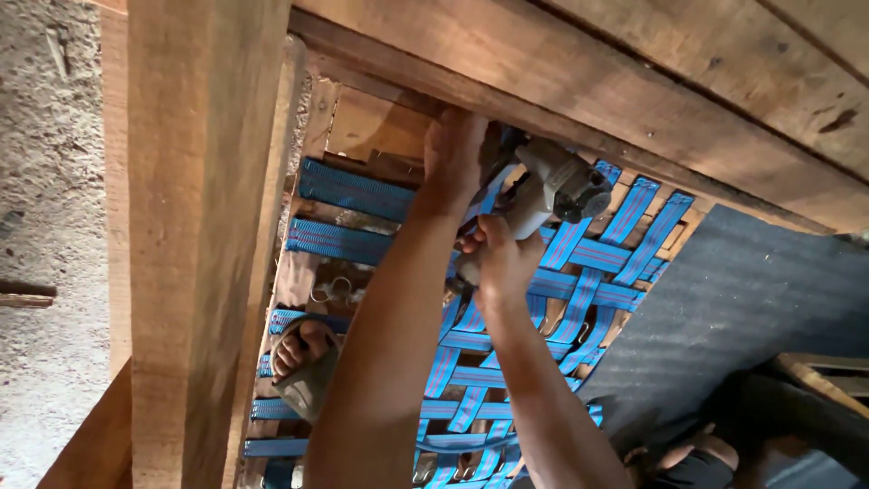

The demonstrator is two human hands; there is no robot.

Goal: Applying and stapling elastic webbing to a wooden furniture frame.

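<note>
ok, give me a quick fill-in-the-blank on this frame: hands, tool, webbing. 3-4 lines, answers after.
1. The right hand holds a grey ____ tool by its handle.
2. The left hand presses up against the ____ frame rail beside the tool's nose.
3. The straps of the webbing are blue with thin ____ stripes.
4. The straps cross over and under one another in a ____ pattern.

Missing words: stapler-type; wooden; red; woven
</note>
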